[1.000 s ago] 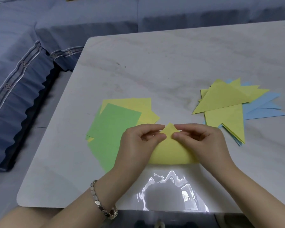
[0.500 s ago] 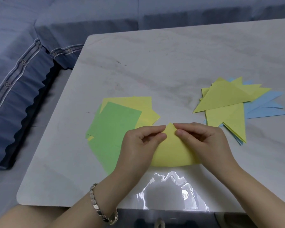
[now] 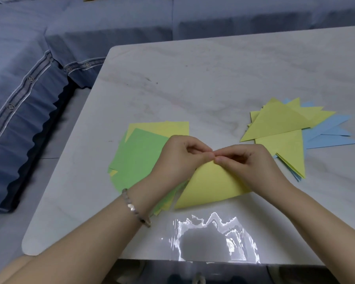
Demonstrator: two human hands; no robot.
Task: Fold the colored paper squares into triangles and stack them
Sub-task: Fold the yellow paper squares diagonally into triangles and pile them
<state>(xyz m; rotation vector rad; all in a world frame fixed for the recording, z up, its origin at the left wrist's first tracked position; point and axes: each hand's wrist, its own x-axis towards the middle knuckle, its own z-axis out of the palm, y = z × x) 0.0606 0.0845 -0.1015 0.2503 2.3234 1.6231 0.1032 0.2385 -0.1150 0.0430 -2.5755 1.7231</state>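
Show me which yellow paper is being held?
The yellow sheet in front: left hand and right hand pinch its tip. Others lie in the square pile and triangle stack.

Left hand (image 3: 178,160) and right hand (image 3: 249,163) now touch over the yellow sheet (image 3: 209,188).

light: soft, even | glare: bright patch on table (image 3: 213,64) near edge | edges: wide-angle bowing

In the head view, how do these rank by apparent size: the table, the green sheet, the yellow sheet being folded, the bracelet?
1. table
2. green sheet and yellow sheet: too alike and partly covered to rank
3. bracelet
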